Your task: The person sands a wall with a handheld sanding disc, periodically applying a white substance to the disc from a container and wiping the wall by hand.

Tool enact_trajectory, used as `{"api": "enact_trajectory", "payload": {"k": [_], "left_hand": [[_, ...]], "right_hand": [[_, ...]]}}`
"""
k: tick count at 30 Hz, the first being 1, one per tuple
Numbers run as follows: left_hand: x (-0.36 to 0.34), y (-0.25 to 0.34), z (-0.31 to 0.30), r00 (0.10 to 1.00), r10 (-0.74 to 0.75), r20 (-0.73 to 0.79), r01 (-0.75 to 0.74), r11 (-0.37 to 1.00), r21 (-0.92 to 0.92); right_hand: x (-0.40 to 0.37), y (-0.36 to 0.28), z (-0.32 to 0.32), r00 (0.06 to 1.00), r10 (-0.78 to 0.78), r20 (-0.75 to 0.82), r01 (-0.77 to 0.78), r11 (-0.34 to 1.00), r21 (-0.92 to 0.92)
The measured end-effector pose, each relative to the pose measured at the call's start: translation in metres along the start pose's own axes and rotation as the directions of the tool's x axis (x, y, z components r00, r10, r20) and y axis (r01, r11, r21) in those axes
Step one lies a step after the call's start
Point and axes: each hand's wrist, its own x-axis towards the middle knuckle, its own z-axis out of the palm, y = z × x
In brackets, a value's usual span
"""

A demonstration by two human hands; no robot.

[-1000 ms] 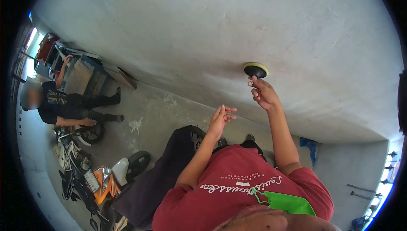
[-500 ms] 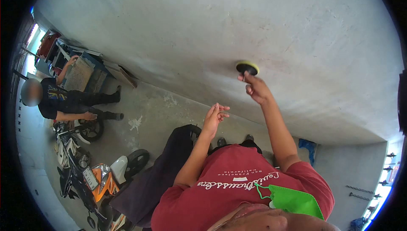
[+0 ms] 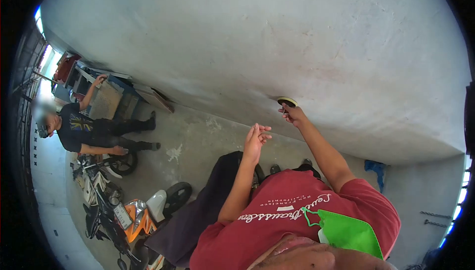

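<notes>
My right hand (image 3: 293, 114) is closed around the back of a round black pad with a yellow rim (image 3: 287, 101). The pad's face lies against the grey wall (image 3: 316, 37), low in the middle of the view. To the left, my left hand (image 3: 255, 141) is raised near the wall with its fingers partly bent and apart. Nothing shows in it, and it touches neither the wall nor the pad.
Another person (image 3: 79, 124) stands at the left, one hand on stacked boards (image 3: 106, 99). An orange and white motorcycle (image 3: 138, 215) stands at the lower left, with a dark cloth (image 3: 193, 220) beside me. A blue cloth (image 3: 375, 171) lies at the wall's foot, right.
My right hand and the pad have moved down the wall in the view. My left hand sits slightly farther right. The whole room has shifted somewhat right as the camera turned.
</notes>
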Motion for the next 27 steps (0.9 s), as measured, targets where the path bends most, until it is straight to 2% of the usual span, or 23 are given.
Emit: {"api": "enact_trajectory", "payload": {"k": [2,6,9,12,15,18,19,21,23,25,27], "left_hand": [[-0.003,0.0,-0.013,1.0,-0.003,-0.023,0.003,1.0,0.012],[-0.008,0.002,-0.023,0.995,-0.018,-0.1,0.017,1.0,-0.017],[-0.011,0.001,-0.026,0.995,0.013,-0.099,-0.017,0.999,-0.034],[-0.012,0.001,-0.024,0.995,0.035,-0.097,-0.039,0.998,-0.047],[-0.014,0.004,-0.019,0.993,0.024,-0.118,-0.028,0.999,-0.033],[-0.026,0.014,-0.017,0.986,0.078,-0.144,-0.082,0.996,-0.022],[-0.031,0.014,-0.022,0.983,0.092,-0.157,-0.097,0.995,-0.024],[-0.039,0.015,-0.037,0.975,0.109,-0.196,-0.118,0.992,-0.034],[-0.045,0.01,-0.051,0.969,0.094,-0.227,-0.109,0.992,-0.055],[-0.048,0.004,-0.054,0.963,0.067,-0.262,-0.09,0.993,-0.077],[-0.048,0.005,-0.055,0.963,0.078,-0.26,-0.1,0.992,-0.073]], "right_hand": [[-0.023,-0.03,0.021,0.997,-0.044,0.065,0.044,0.999,0.002],[-0.085,-0.114,0.083,0.948,-0.224,0.227,0.186,0.967,0.175],[-0.104,-0.137,0.101,0.947,-0.228,0.227,0.176,0.958,0.227],[-0.074,-0.102,0.09,0.957,-0.198,0.213,0.164,0.972,0.166],[-0.011,-0.018,0.052,0.998,-0.068,-0.001,0.068,0.994,0.086],[0.043,0.059,-0.014,0.977,0.055,-0.205,-0.045,0.998,0.053],[0.053,0.061,-0.015,0.98,0.053,-0.19,-0.046,0.998,0.042],[0.051,0.051,-0.001,0.97,0.171,-0.173,-0.143,0.977,0.161],[0.039,0.03,0.035,0.984,0.176,-0.007,-0.166,0.94,0.299],[0.022,-0.005,0.083,0.997,-0.079,0.025,0.072,0.974,0.216],[0.0,-0.056,0.118,0.974,-0.127,0.186,0.09,0.977,0.196]]}}
